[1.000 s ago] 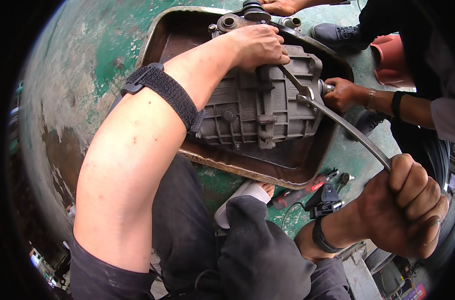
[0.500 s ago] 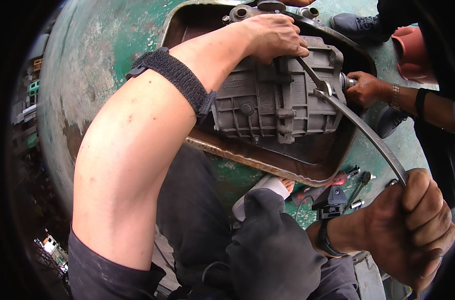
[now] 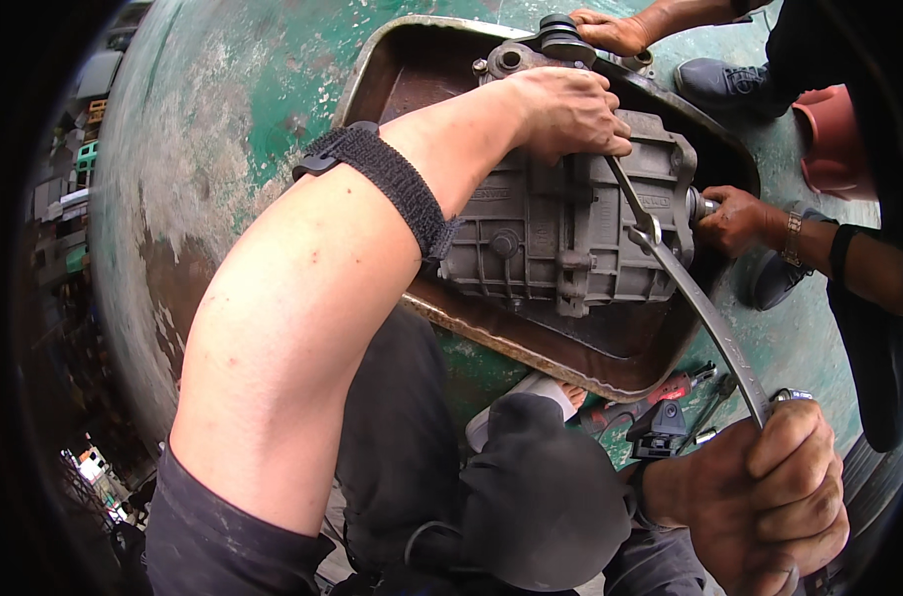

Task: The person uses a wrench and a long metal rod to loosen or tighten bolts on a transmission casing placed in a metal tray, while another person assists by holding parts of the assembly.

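Note:
A grey ribbed metal gearbox housing lies in a rusty brown tray. My left hand is closed over its upper part, gripping a dark, narrow wrench. My right hand is wrapped round the lower end of a long grey wrench, nearest me at the lower right. The two wrenches meet, linked end to end, above the housing's right side. My left hand hides the far end of the dark wrench and whatever it sits on.
A co-worker's hand touches a round dark flange at the top; another hand holds the shaft end at the right. A red power tool lies below the tray. A red plastic stool and shoes are at the right.
My right hand has drawn the long wrench toward me and leftward, its joint with the dark wrench following. My left hand keeps its grip. The whole view has shifted slightly.

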{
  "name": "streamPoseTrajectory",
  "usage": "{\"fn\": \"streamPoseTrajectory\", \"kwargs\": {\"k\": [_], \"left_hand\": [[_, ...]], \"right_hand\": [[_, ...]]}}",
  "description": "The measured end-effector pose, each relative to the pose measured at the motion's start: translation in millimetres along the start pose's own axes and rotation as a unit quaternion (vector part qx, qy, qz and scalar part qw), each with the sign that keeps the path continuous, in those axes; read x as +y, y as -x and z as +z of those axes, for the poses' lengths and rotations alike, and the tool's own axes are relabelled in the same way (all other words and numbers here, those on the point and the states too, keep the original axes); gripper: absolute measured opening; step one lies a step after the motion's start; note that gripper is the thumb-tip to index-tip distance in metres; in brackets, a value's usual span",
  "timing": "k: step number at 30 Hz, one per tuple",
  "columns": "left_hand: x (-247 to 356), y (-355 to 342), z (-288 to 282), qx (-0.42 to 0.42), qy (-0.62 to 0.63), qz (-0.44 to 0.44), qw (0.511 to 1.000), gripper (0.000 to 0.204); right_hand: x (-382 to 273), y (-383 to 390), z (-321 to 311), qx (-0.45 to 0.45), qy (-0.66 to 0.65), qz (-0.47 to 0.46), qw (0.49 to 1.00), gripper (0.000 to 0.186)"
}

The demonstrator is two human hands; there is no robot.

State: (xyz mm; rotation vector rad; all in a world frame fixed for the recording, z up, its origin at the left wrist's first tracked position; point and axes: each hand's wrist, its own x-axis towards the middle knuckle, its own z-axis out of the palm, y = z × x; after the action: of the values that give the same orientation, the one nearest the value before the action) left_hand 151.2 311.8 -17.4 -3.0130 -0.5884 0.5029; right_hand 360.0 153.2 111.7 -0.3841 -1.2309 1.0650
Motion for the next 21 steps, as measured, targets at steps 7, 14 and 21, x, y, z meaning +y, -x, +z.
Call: {"fn": "streamPoseTrajectory", "kwargs": {"k": [7,14,21], "left_hand": [[-1,-4,-5,-0.037,0.007,-0.004,0.999,0.039],[-1,-5,-3,-0.029,0.009,0.010,0.999,0.039],[-4,-4,-3,0.000,-0.011,0.037,0.999,0.036]], "right_hand": [[6,6,6,0.049,-0.010,-0.071,0.996,0.022],[10,9,6,0.052,-0.028,-0.087,0.994,0.022],[14,9,10,0.054,-0.044,-0.102,0.992,0.022]]}}
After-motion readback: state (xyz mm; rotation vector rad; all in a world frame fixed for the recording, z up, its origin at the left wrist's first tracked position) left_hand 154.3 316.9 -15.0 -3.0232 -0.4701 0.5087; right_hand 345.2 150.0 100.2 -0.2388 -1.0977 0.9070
